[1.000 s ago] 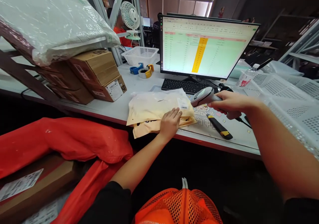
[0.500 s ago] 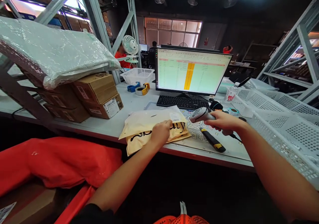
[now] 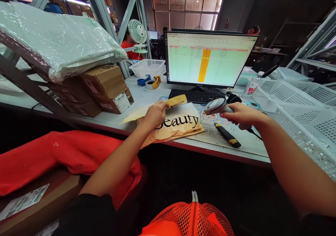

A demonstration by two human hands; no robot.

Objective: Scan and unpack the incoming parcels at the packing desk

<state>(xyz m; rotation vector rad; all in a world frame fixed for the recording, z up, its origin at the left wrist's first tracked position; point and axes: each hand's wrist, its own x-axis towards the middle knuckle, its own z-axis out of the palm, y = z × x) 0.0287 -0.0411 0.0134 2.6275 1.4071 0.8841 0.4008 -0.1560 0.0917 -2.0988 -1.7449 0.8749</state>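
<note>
My left hand [image 3: 155,114] is closed on a thin cream mailer bag [image 3: 176,101] and holds it lifted off the desk, almost edge-on. Under it lies a second cream bag printed "Beauty" [image 3: 178,124], flat on the white desk [image 3: 143,95] near its front edge. My right hand [image 3: 243,114] grips a grey barcode scanner [image 3: 216,105], its head turned left toward the bags, just right of them. A black and yellow utility knife [image 3: 227,135] lies on the desk below the scanner.
A monitor [image 3: 208,59] with a green and orange spreadsheet and a black keyboard [image 3: 195,95] stand behind the bags. Cardboard boxes [image 3: 107,87] sit left, white mesh baskets [image 3: 301,103] right, tape dispensers [image 3: 150,82] at the back. A red sack [image 3: 65,155] lies below the desk. A person in red sits far behind.
My left hand took hold of the top bag and lifted it up and left, uncovering the "Beauty" bag beneath. The scanner stayed in my right hand beside them.
</note>
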